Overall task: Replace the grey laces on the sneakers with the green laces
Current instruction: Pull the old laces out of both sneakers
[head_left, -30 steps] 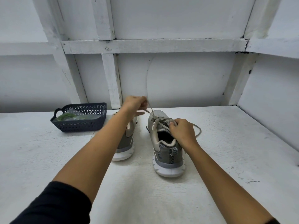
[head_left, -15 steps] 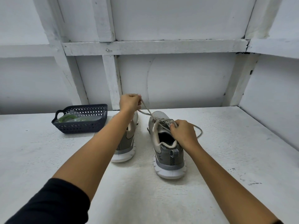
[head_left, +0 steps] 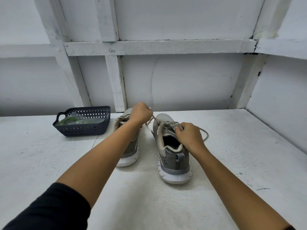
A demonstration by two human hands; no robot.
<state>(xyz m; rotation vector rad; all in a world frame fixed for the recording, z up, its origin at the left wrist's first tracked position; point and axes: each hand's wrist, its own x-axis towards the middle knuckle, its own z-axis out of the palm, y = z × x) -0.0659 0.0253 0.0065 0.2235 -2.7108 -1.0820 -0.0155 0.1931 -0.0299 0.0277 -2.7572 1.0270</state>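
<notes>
Currently the person's left hand (head_left: 141,112) is pinching the grey lace (head_left: 154,118) in curled fingers, holding it taut so it is running up and leftward from the eyelets of the right-side sneaker (head_left: 171,156). The right hand (head_left: 189,136) is gripping that sneaker's laced throat, bracing it. The green laces (head_left: 68,120) are lying in the dark basket (head_left: 83,130), well apart and nearer the left hand.

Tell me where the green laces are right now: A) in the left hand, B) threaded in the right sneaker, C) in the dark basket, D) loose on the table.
C: the green laces sit inside the dark basket, while the left hand pinches a grey lace from the right sneaker.
</notes>
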